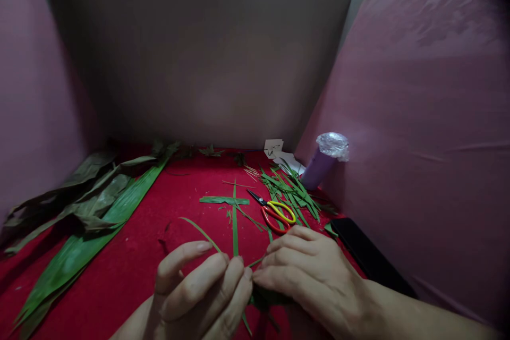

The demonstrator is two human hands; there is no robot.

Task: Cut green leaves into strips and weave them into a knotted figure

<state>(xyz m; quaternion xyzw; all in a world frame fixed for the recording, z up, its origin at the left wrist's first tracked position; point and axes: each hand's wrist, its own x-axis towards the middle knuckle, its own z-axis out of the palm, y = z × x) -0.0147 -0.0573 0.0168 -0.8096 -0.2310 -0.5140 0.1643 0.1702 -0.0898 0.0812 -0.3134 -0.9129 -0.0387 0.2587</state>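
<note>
My left hand (203,292) is closed at the lower middle, its fingertips pinched on a thin green leaf strip (205,235) that curves up to the left. Beside it, my right hand (311,271) has its fingers drawn together, and a short bit of green strip runs in under its fingertips. The two hands meet at the tips. Darker green leaf pieces (266,298) show below them, partly hidden. Just beyond the fingers, a long upright strip (235,228) lies across a wider cut leaf piece (215,200). Scissors (274,212) with red and yellow handles lie past my right hand.
Many cut green strips (292,191) are heaped at the right, near a purple cup (319,167) topped with crinkled plastic. A black phone-like slab (366,255) lies by my right wrist. Long leaves (103,228), green and withered, cover the left. Walls enclose the red cloth (159,196).
</note>
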